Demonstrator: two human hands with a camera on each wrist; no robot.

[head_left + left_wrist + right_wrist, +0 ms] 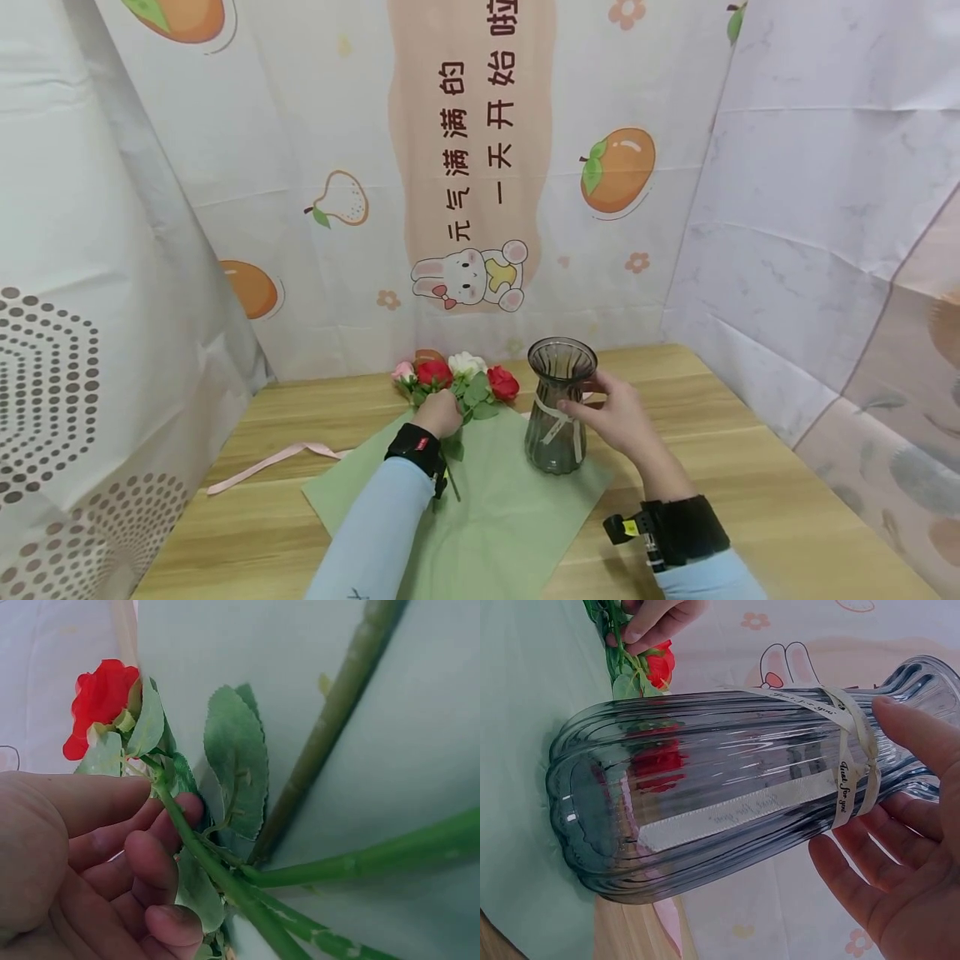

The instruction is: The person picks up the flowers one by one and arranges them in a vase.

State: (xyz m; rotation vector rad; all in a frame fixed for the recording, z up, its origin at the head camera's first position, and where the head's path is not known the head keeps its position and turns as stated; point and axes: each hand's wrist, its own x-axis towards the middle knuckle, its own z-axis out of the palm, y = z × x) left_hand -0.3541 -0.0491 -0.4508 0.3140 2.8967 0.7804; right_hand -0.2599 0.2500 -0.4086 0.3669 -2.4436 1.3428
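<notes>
My left hand pinches the green stem of a red rose between thumb and fingers, just below its leaves. More stems fan out past the fingertips over a sheet of green wrapping paper. Beside that rose lie a pink flower, a white one and another red rose. With my right hand I hold a grey ribbed glass vase around its narrow neck, thumb on one side, fingers on the other. A white printed ribbon is tied there. The vase is upright, its base at the paper's right part.
A pink ribbon trails across the wooden table left of the paper, partly under it. Printed cloth hangs behind the table, with more cloth along the right side and a white sheet at left.
</notes>
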